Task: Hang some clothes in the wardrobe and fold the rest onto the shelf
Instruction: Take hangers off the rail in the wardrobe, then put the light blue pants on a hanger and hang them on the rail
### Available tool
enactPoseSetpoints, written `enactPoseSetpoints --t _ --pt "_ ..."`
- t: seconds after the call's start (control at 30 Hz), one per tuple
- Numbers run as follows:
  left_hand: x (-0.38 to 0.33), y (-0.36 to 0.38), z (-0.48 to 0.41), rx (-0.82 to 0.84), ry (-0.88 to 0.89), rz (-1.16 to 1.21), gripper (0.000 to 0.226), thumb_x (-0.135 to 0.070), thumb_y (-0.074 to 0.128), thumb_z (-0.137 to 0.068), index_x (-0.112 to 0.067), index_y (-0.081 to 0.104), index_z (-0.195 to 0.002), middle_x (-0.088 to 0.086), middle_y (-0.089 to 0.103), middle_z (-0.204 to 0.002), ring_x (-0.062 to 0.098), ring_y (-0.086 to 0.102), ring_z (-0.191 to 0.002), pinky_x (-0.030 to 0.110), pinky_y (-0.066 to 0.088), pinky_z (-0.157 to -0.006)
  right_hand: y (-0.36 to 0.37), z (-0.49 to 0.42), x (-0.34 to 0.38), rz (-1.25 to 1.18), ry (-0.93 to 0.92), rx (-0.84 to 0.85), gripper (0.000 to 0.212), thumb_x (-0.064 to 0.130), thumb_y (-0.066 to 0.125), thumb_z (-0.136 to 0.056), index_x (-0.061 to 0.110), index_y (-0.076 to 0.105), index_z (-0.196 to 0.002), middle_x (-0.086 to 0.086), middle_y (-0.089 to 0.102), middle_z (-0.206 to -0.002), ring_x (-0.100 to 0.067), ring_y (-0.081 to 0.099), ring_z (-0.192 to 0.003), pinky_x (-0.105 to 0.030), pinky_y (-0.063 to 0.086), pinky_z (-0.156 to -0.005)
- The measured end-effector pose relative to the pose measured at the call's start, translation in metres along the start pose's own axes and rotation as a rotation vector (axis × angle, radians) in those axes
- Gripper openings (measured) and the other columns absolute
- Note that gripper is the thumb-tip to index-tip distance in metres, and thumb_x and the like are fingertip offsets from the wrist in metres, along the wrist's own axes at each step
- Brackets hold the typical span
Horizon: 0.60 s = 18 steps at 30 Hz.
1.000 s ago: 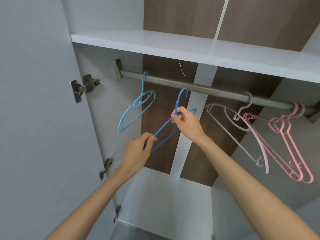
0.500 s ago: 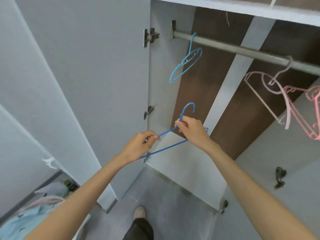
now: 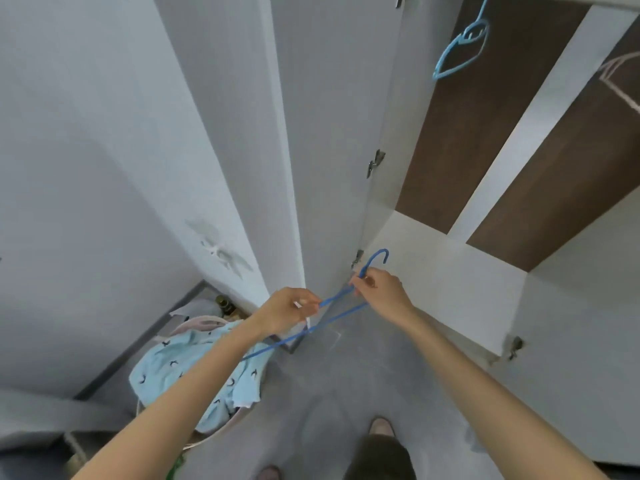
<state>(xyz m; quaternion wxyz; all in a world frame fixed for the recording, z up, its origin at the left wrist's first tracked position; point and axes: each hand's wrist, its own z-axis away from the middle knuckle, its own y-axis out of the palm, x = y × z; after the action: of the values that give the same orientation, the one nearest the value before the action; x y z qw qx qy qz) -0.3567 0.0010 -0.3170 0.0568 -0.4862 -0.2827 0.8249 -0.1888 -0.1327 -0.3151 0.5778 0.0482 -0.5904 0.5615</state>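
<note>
Laundry (image 3: 180, 368) lies down-left of the dark-blue hanger (image 3: 311, 329), which is pinched by left hand (image 3: 285, 311) and right hand (image 3: 381, 292), seemingly nearer the left.

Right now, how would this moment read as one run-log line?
phase: hanger in hand | left hand: pinches blue hanger, shoulder | right hand: pinches its neck | light blue garment: in basket

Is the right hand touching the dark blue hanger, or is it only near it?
Touching. The head view shows the right hand pinching the dark blue hanger just below its hook, its fingers curled round the neck.
</note>
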Motion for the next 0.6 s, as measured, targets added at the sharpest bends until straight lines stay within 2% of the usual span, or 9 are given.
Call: enactPoseSetpoints --t 0.07,0.13,0.2,0.27,0.37,0.47,0.53,0.6 --pt "0.03 -0.012 0.021 0.085 -0.016 -0.013 0.022 -0.01 0.059 -0.092 -0.01 0.069 -0.111 -0.008 0.067 -0.084 -0.004 0.06 -0.062 0.013 0.049 -0.07 0.04 0.01 0.007 -0.017 0.039 -0.005 0.02 0.022 0.05 -0.095 0.012 0.067 -0.091 0.006 0.067 -0.078 -0.012 0.059 -0.073 -0.021 0.04 -0.06" --pt "0.061 -0.023 0.041 0.176 -0.016 -0.042 0.024 -0.01 0.056 -0.092 -0.015 0.069 -0.112 -0.01 0.068 -0.087 0.008 0.064 -0.075 0.02 0.05 -0.079 0.076 0.021 0.012 0.009 0.084 -0.01 0.022 0.022 0.049 -0.096 0.011 0.067 -0.095 0.0 0.068 -0.084 -0.018 0.059 -0.077 -0.027 0.038 -0.062" --pt "0.086 -0.032 0.06 0.209 -0.016 -0.027 0.024 -0.012 0.056 -0.091 -0.018 0.068 -0.111 -0.003 0.069 -0.094 0.02 0.065 -0.084 0.024 0.049 -0.083 0.1 0.032 0.014 0.038 0.122 -0.027 0.025 0.022 0.046 -0.098 0.01 0.068 -0.098 -0.007 0.069 -0.092 -0.022 0.06 -0.082 -0.028 0.04 -0.064" --pt "0.108 -0.039 0.076 0.185 -0.021 -0.02 0.022 -0.013 0.056 -0.092 -0.018 0.067 -0.111 0.005 0.07 -0.104 0.024 0.066 -0.091 0.03 0.051 -0.088 0.119 0.045 0.019 0.045 0.14 -0.032 0.027 0.021 0.043 -0.1 0.011 0.067 -0.097 -0.008 0.068 -0.095 -0.023 0.061 -0.088 -0.028 0.042 -0.07" --pt "0.133 -0.048 0.098 0.145 -0.059 -0.048 0.023 -0.008 0.052 -0.093 -0.017 0.066 -0.109 0.0 0.067 -0.099 0.014 0.065 -0.083 0.035 0.051 -0.091 0.141 0.065 0.024 0.103 0.136 -0.025 0.028 0.015 0.037 -0.102 0.011 0.062 -0.089 -0.005 0.06 -0.089 -0.024 0.057 -0.085 -0.029 0.034 -0.064" --pt "0.15 -0.052 0.112 0.103 -0.077 0.008 0.028 -0.006 0.054 -0.086 -0.031 0.066 -0.094 0.008 0.067 -0.098 0.026 0.065 -0.09 0.048 0.051 -0.09 0.158 0.08 0.023 0.113 0.163 -0.028 0.026 0.011 0.036 -0.102 0.009 0.054 -0.084 -0.015 0.062 -0.093 -0.031 0.06 -0.093 -0.03 0.033 -0.067" --pt "0.162 -0.052 0.121 0.086 -0.101 0.033 0.033 -0.005 0.052 -0.084 -0.034 0.064 -0.094 0.011 0.067 -0.103 0.03 0.063 -0.097 0.049 0.052 -0.088 0.167 0.091 0.019 0.116 0.2 0.001 0.025 0.01 0.033 -0.103 0.007 0.05 -0.085 -0.02 0.062 -0.096 -0.033 0.059 -0.096 -0.031 0.028 -0.065" --pt "0.171 -0.046 0.128 0.061 -0.108 0.072 0.03 -0.005 0.051 -0.085 -0.028 0.063 -0.098 0.008 0.067 -0.098 0.03 0.064 -0.095 0.045 0.052 -0.086 0.177 0.103 0.015 0.116 0.234 0.025 0.025 0.01 0.03 -0.103 0.007 0.047 -0.085 -0.02 0.061 -0.095 -0.034 0.06 -0.098 -0.032 0.031 -0.069"
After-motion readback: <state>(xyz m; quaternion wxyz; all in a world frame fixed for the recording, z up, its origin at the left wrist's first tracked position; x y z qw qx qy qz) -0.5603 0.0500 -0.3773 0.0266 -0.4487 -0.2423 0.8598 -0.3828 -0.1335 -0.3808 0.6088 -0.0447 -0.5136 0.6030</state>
